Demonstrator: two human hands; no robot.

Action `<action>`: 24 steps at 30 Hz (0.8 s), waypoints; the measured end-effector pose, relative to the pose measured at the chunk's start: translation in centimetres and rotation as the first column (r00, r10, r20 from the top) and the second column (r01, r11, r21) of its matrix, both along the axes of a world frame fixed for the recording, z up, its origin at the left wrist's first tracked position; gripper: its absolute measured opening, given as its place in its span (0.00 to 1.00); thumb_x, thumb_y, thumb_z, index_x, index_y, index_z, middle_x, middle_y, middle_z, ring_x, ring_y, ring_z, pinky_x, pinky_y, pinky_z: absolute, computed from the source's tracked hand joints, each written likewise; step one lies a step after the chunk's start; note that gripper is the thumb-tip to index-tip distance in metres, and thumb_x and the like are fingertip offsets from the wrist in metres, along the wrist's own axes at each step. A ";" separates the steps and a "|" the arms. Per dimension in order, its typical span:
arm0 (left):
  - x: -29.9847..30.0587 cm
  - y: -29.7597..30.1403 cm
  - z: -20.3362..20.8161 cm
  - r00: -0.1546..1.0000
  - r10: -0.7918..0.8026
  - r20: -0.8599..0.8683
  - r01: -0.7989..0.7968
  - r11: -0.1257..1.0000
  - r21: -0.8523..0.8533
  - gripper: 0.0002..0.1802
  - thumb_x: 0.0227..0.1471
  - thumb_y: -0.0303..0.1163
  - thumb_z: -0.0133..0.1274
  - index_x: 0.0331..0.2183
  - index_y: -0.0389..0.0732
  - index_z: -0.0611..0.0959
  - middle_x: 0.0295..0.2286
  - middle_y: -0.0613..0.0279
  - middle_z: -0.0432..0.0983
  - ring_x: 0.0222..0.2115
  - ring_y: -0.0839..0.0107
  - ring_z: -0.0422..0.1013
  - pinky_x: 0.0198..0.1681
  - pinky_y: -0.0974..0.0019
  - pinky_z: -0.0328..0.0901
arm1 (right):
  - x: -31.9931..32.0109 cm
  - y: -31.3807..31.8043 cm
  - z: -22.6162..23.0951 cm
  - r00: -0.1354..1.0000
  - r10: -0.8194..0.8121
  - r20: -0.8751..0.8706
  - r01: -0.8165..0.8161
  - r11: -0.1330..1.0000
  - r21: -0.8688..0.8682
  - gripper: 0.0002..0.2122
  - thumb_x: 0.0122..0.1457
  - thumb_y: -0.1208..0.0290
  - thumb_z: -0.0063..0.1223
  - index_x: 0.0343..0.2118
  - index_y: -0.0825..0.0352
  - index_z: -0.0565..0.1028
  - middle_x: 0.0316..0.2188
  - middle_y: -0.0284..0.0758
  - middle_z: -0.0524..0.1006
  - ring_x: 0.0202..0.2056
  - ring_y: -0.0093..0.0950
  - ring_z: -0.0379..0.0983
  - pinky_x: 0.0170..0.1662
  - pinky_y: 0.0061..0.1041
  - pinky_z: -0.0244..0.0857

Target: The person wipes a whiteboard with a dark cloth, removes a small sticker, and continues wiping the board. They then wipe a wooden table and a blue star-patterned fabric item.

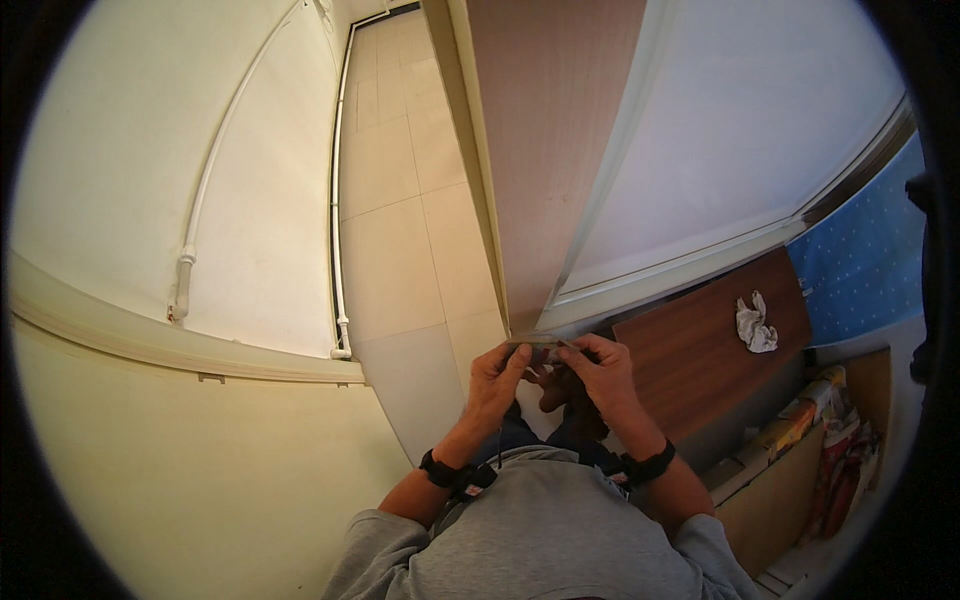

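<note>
My left hand and my right hand are raised in front of my body, close together. The fingers of each are pinched, thumbs toward each other. Between them stretches a thin, flat, greyish strip, held at both ends; its exact kind is too small to make out. In the view, the strip lies by the lower end of a brown door; whether it touches the door cannot be told. Below my right hand is a dark brown, rounded thing, partly hidden, whose kind I cannot make out.
A brown wooden table stands to the right, with a crumpled whitish cloth or paper on it. Beside it, a cardboard box holds assorted items. Blue dotted fabric hangs beyond. Left are a pale wall and white pipe.
</note>
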State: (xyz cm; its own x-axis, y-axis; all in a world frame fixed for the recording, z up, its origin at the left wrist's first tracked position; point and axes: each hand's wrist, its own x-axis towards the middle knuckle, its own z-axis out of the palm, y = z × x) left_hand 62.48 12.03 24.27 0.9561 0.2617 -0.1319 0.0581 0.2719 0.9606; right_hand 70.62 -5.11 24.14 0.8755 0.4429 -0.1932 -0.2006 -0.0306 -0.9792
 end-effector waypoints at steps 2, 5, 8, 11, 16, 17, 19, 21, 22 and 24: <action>0.0 0.2 0.0 1.000 0.024 0.019 -0.025 0.999 0.022 0.17 0.69 0.38 0.49 0.43 0.33 0.84 0.35 0.59 0.83 0.33 0.72 0.77 0.35 0.68 0.72 | 0.0 0.2 0.2 1.000 0.018 -0.009 -0.018 1.000 0.005 0.09 0.61 0.71 0.63 0.38 0.74 0.82 0.27 0.35 0.83 0.30 0.18 0.78 0.32 0.22 0.71; -0.1 0.5 0.1 0.997 0.062 0.047 -0.067 0.992 0.103 0.17 0.69 0.38 0.49 0.42 0.33 0.84 0.32 0.60 0.83 0.30 0.74 0.76 0.31 0.71 0.70 | 0.1 0.1 0.1 0.997 0.059 0.058 -0.055 0.996 -0.067 0.10 0.61 0.70 0.63 0.39 0.74 0.82 0.27 0.36 0.84 0.30 0.19 0.78 0.33 0.22 0.71; -0.2 0.5 0.5 0.995 0.100 0.017 -0.102 0.982 0.161 0.14 0.68 0.35 0.50 0.41 0.33 0.84 0.30 0.61 0.83 0.27 0.77 0.75 0.27 0.74 0.67 | 0.2 -0.1 0.0 0.991 0.051 0.121 -0.037 0.993 -0.112 0.11 0.62 0.70 0.63 0.39 0.74 0.82 0.28 0.35 0.84 0.31 0.19 0.77 0.34 0.23 0.71; -0.3 0.2 1.0 0.992 0.123 -0.016 -0.118 0.979 0.167 0.12 0.67 0.31 0.51 0.41 0.33 0.84 0.30 0.62 0.82 0.25 0.80 0.74 0.24 0.76 0.65 | 0.1 0.1 0.1 0.995 -0.015 0.102 0.019 0.999 -0.034 0.10 0.63 0.70 0.61 0.40 0.73 0.83 0.30 0.34 0.84 0.31 0.19 0.76 0.35 0.23 0.70; 0.2 0.3 1.7 0.983 0.139 0.121 -0.166 0.954 0.249 0.10 0.66 0.28 0.52 0.44 0.33 0.83 0.29 0.62 0.81 0.24 0.79 0.73 0.23 0.75 0.65 | 0.0 0.7 0.5 0.995 -0.044 0.091 0.037 0.997 0.072 0.09 0.65 0.71 0.59 0.40 0.72 0.83 0.30 0.33 0.83 0.32 0.19 0.76 0.36 0.23 0.70; 0.3 0.5 1.9 0.979 0.116 0.170 -0.171 0.920 0.353 0.10 0.66 0.27 0.52 0.44 0.33 0.83 0.28 0.62 0.81 0.24 0.79 0.73 0.23 0.75 0.65 | 0.2 0.7 0.6 0.998 -0.001 0.059 -0.002 0.998 0.057 0.09 0.65 0.71 0.59 0.40 0.72 0.83 0.30 0.33 0.83 0.33 0.18 0.76 0.37 0.22 0.70; 0.3 0.9 2.1 0.967 0.076 0.245 -0.203 0.809 0.552 0.10 0.65 0.26 0.52 0.45 0.33 0.83 0.28 0.62 0.81 0.23 0.78 0.73 0.23 0.75 0.65 | 0.5 0.6 0.8 0.995 0.092 0.024 -0.093 0.994 0.056 0.09 0.65 0.71 0.58 0.41 0.73 0.83 0.31 0.32 0.83 0.33 0.18 0.76 0.37 0.21 0.70; -0.1 0.9 2.2 0.991 0.090 0.097 -0.114 0.953 0.281 0.10 0.65 0.27 0.52 0.44 0.33 0.83 0.27 0.62 0.80 0.23 0.78 0.73 0.23 0.74 0.65 | 0.6 0.4 1.1 0.991 0.094 0.091 -0.094 0.996 -0.005 0.09 0.65 0.72 0.58 0.41 0.73 0.82 0.32 0.32 0.84 0.34 0.18 0.76 0.38 0.21 0.71; -0.3 0.9 2.2 0.996 0.076 0.040 -0.081 0.987 0.140 0.10 0.65 0.27 0.52 0.43 0.33 0.84 0.27 0.62 0.80 0.24 0.78 0.74 0.24 0.74 0.65 | 0.6 0.4 1.2 0.989 0.088 0.116 -0.082 0.995 -0.059 0.09 0.65 0.72 0.58 0.41 0.73 0.82 0.32 0.33 0.84 0.34 0.18 0.77 0.38 0.21 0.71; -0.5 1.2 2.0 0.999 -0.026 -0.042 0.026 1.000 0.004 0.10 0.65 0.29 0.54 0.43 0.34 0.84 0.25 0.64 0.78 0.22 0.79 0.73 0.23 0.74 0.65 | 0.2 0.4 1.2 0.990 0.072 0.125 -0.069 0.997 -0.026 0.09 0.65 0.72 0.58 0.40 0.73 0.83 0.33 0.33 0.84 0.33 0.18 0.77 0.38 0.21 0.71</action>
